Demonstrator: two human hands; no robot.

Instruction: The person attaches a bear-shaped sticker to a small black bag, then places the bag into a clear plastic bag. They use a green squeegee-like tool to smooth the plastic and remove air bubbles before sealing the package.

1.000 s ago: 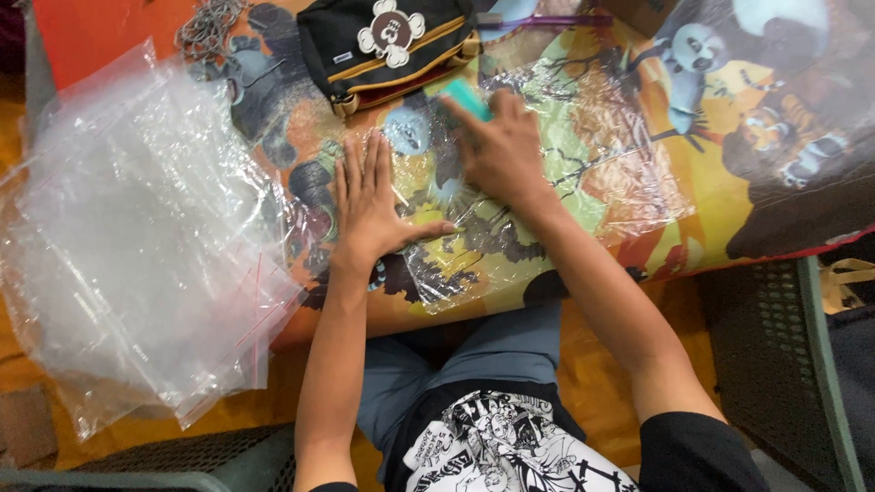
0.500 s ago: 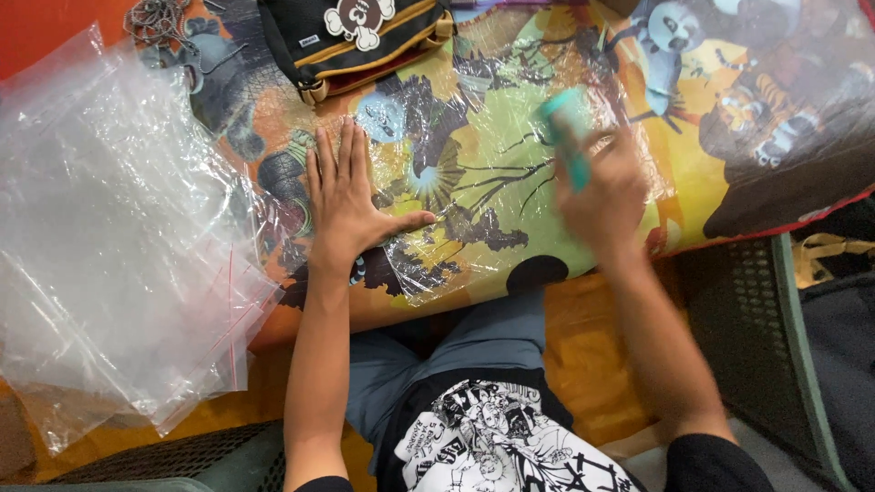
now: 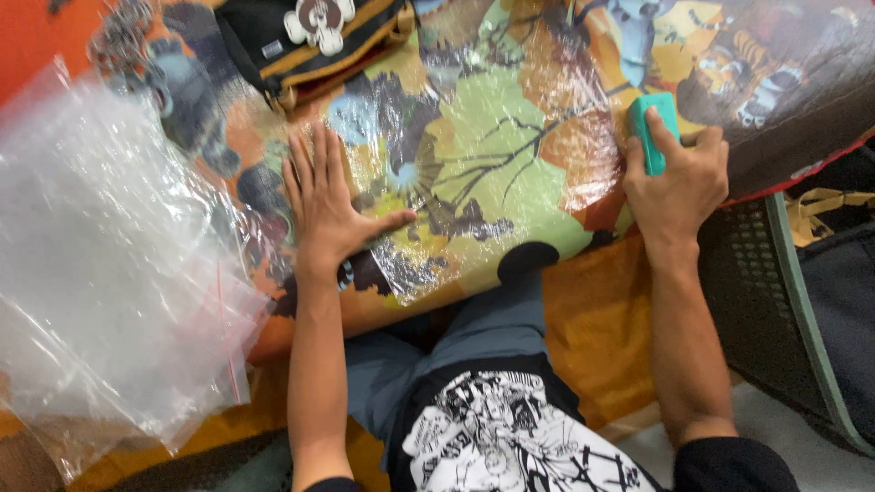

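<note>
A heap of clear plastic bags [image 3: 109,273] lies at the far left, beside the work area. The left hand [image 3: 330,205] rests flat, fingers spread open, on the glossy film [image 3: 483,137] that covers the colourful printed board [image 3: 510,182]; this pins the board against sliding. A black pouch [image 3: 310,36] sits on the board's far edge. At the right, the right hand [image 3: 679,182] has its fingers closed around a teal squeegee block [image 3: 654,128], pressed against the film near the board's right side.

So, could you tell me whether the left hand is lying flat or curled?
Flat: the left hand lies palm down, fingers spread, on the printed sheet.
</note>
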